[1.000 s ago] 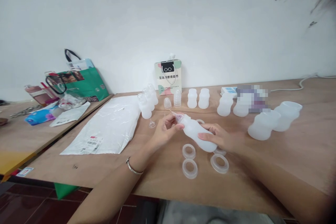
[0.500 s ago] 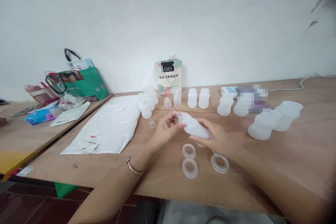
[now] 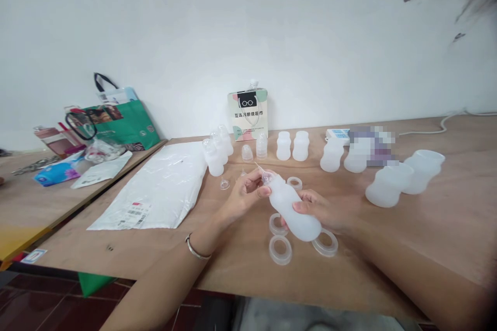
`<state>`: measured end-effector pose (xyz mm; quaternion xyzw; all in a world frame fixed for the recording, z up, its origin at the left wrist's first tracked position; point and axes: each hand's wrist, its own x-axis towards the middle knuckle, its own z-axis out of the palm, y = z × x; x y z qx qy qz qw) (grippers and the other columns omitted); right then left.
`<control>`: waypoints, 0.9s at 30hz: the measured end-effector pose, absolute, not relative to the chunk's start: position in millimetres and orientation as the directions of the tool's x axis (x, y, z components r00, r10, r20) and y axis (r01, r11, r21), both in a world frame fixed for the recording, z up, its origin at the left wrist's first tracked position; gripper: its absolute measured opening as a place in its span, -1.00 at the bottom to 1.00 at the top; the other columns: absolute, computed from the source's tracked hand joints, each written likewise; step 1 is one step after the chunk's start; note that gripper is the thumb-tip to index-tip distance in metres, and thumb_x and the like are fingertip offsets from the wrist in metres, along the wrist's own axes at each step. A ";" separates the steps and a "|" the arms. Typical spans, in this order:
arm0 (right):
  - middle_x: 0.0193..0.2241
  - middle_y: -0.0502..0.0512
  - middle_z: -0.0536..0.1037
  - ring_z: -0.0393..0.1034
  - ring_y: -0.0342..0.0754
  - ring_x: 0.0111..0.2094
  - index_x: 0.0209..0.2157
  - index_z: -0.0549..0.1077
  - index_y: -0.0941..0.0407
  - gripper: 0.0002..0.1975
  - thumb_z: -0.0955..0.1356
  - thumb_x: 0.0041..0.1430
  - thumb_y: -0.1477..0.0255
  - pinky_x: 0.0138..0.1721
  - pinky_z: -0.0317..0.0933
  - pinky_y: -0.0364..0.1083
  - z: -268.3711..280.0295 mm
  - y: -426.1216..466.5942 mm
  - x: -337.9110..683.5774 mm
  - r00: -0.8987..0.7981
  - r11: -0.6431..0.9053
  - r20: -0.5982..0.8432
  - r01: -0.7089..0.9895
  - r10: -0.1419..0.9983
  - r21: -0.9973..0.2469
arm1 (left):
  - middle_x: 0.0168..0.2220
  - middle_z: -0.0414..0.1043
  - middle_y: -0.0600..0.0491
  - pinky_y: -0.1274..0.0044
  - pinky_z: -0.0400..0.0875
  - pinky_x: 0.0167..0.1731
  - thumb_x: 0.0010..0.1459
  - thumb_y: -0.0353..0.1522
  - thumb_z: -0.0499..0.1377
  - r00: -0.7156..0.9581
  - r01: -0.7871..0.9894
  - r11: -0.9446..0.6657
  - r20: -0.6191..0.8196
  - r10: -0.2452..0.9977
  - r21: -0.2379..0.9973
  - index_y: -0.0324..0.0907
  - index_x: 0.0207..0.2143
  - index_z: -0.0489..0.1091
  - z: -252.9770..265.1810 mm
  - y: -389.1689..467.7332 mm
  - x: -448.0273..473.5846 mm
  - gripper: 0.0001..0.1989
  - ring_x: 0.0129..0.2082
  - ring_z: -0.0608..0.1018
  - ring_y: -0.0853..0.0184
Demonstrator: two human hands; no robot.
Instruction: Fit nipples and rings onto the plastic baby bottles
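Observation:
A frosted white baby bottle (image 3: 293, 207) is held tilted above the table, its mouth up and to the left. My right hand (image 3: 316, 206) is wrapped around its waisted body, thumb on the near side. At the mouth sits a clear nipple (image 3: 267, 178) with a thin pointed tip; the fingers of my left hand (image 3: 250, 190) are closed on it, partly covering it. Beneath the bottle lie translucent rings, one at the near left (image 3: 280, 250) and another at the right (image 3: 326, 243), partly hidden. A further ring (image 3: 294, 182) lies behind the bottle.
Open frosted bottles (image 3: 384, 184) stand at the right and back. Capped bottles (image 3: 215, 158) stand at left, near a loose clear nipple (image 3: 224, 184) and clear domed caps (image 3: 247, 153). A white plastic mailer (image 3: 155, 183) covers the left side. A paper bag (image 3: 248, 114) stands against the wall.
The bottle's base has swung down and toward me, so it tilts more steeply. My right hand has shifted its hold around the body. My left hand stays at the mouth.

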<state>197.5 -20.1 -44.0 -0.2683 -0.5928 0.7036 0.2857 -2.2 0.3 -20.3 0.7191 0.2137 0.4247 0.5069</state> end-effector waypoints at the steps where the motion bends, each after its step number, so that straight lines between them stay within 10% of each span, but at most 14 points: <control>1: -0.42 0.15 0.52 0.40 -0.09 -0.46 -0.30 0.38 0.20 -0.57 0.35 -0.07 0.12 -0.51 0.23 -0.16 -45.1 -19.9 197.5 -0.699 -0.149 -0.038 -0.098 0.714 -0.984 | -0.21 0.37 -0.05 0.49 0.28 -0.22 0.02 -0.16 0.15 0.553 -0.128 -0.393 0.394 0.734 0.911 -0.21 -0.16 0.34 -19.8 0.0 -2.2 -0.62 -0.20 0.40 0.27; 12: -0.41 0.10 0.51 0.42 -0.11 -0.44 -0.26 0.34 0.15 -0.64 0.36 -0.02 0.19 -0.48 0.25 -0.16 -45.3 -22.8 189.2 -0.607 -0.103 0.043 -0.203 0.793 -0.974 | -0.06 0.35 -0.12 0.43 0.29 -0.16 -0.04 0.06 0.04 0.456 -0.113 -0.449 0.448 0.769 0.886 -0.19 -0.04 0.31 -19.8 13.2 -8.1 -0.36 -0.11 0.40 0.18; 21: -0.24 0.11 0.49 0.40 -0.08 -0.30 -0.12 0.28 0.09 -0.61 0.34 0.02 0.24 -0.36 0.25 -0.12 -52.2 -15.3 191.1 -0.341 0.005 0.091 -0.245 0.936 -0.969 | 0.08 0.21 -0.15 0.42 0.21 -0.02 0.04 -0.25 0.09 0.128 0.714 -0.302 0.307 0.943 0.632 -0.25 0.05 0.15 -4.0 113.0 -19.7 -0.48 0.00 0.35 0.20; 27: -0.09 0.13 0.40 0.31 -0.03 -0.11 -0.12 0.24 0.08 -0.52 0.41 -0.08 0.27 -0.20 0.25 -0.07 -48.1 -18.4 188.5 -0.353 0.060 0.124 -0.186 0.927 -0.981 | -0.10 0.37 -0.28 0.40 0.26 -0.15 -0.10 -0.37 0.17 0.014 0.789 -0.154 0.234 0.972 0.595 -0.38 -0.09 0.26 -28.0 157.0 -9.7 -0.52 -0.10 0.43 0.08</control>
